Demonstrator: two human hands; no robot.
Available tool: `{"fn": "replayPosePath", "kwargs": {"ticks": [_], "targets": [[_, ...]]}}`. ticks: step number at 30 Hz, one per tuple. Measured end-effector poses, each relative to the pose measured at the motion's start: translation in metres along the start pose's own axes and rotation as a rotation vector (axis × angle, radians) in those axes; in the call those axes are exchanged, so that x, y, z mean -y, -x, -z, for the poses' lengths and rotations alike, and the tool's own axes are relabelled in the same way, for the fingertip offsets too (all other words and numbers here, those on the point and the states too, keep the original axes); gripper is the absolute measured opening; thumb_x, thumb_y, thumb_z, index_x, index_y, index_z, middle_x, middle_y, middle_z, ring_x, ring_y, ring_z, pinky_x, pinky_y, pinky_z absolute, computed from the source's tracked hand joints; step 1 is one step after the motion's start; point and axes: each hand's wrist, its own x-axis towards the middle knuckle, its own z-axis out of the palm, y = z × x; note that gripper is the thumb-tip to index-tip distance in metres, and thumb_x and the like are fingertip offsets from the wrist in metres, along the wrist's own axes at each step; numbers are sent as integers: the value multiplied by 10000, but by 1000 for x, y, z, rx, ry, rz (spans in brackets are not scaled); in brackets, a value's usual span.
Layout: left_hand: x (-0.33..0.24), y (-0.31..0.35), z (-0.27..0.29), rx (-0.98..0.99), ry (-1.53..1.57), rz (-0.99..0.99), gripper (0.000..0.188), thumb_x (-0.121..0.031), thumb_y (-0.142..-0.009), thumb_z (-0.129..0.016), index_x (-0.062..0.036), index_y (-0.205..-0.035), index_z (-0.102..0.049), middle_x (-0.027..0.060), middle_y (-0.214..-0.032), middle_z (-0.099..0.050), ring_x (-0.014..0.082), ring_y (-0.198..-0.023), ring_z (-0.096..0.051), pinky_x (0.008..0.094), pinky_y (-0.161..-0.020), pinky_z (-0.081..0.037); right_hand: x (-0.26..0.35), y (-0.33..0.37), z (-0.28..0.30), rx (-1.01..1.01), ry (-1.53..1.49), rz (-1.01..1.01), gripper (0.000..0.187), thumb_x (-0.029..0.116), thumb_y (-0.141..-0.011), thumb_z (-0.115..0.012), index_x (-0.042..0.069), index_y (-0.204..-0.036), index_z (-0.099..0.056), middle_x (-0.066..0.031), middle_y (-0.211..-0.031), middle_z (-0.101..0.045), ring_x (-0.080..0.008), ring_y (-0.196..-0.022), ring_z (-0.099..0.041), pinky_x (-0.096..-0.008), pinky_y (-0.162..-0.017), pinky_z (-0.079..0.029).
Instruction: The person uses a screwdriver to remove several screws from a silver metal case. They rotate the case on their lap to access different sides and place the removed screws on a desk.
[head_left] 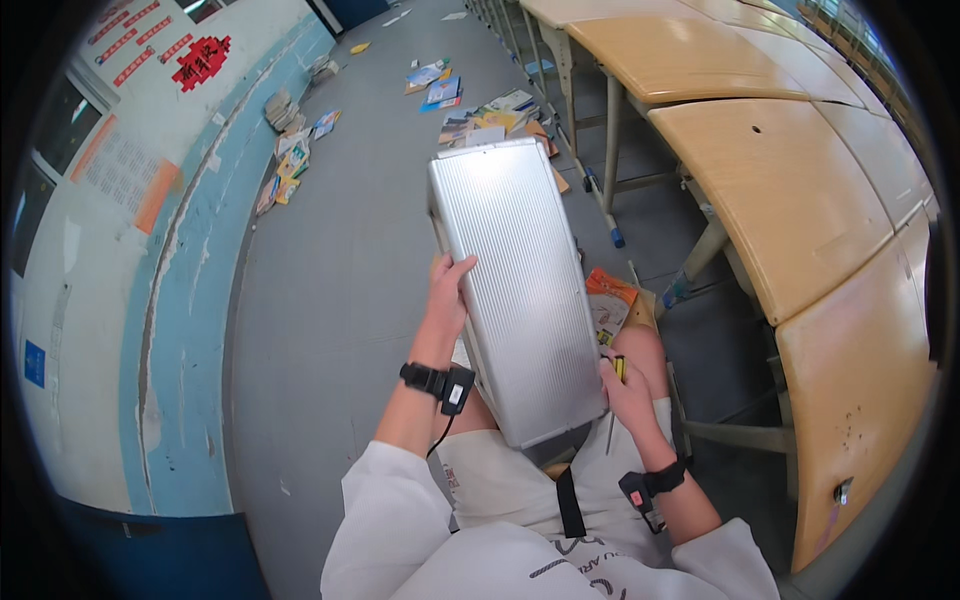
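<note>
A long silver metal box-like housing (520, 290) with a ribbed face stands tilted over my lap. My left hand (450, 290) is closed on its left edge, thumb lying on the ribbed face and the other fingers hidden behind. At the housing's lower right edge, my right hand (627, 392) is closed round a screwdriver (620, 368) with a yellow and black handle; its thin shaft points down toward my shorts. That hand also rests against the housing's side. What lies on the housing's far side is out of sight.
Wooden-topped desks (740, 190) on metal legs line the right side. Books and papers (490, 120) lie scattered on the grey floor ahead, with a stack of books (283, 112) by the peeling blue-and-white wall (185, 330). An orange packet (610, 290) sits beside my right knee.
</note>
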Motion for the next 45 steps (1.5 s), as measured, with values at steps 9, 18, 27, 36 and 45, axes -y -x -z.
{"fn": "replayPosePath", "kwargs": {"ticks": [9,18,27,36,45], "targets": [[-3,119,-48,-153,-257,-315,311,-259,-913,-673,17,-1044,-613,-17,-813,-595,32,-736,-501,206,-641,-391,46,30,-23,177,113,143,380,351,-967,-574,-27,-936,-568,-63,-678,-591,-167,-627,-567,-323,-638,-478],[-11,139,-61,-46,-445,-447,338,-330,-907,-701,-4,-913,-610,-83,-692,-468,11,-594,-352,210,-508,-256,-10,43,-38,198,49,21,441,416,-958,-569,-2,-816,-590,-73,-684,-615,-183,-641,-595,-335,-639,-482],[-2,130,-34,-182,-521,-273,490,-512,-905,-631,-24,-945,-601,-38,-761,-484,67,-675,-407,245,-611,-351,-29,38,-41,282,89,-65,431,420,-970,-562,35,-780,-587,-29,-679,-600,-131,-639,-568,-310,-606,-464],[11,136,-52,-383,-727,-245,519,-503,-941,-506,13,-919,-553,57,-894,-547,165,-881,-481,338,-832,-406,-41,36,-38,258,70,-8,454,411,-958,-572,14,-737,-573,-79,-688,-601,-176,-578,-556,-345,-586,-457],[5,175,-82,-148,-753,-286,458,-410,-939,-587,48,-932,-592,14,-678,-514,103,-650,-447,312,-576,-399,26,17,43,-158,-343,-12,408,358,-1005,-517,-22,-990,-664,-8,-618,-548,-81,-435,-449,-231,-412,-350]]}}
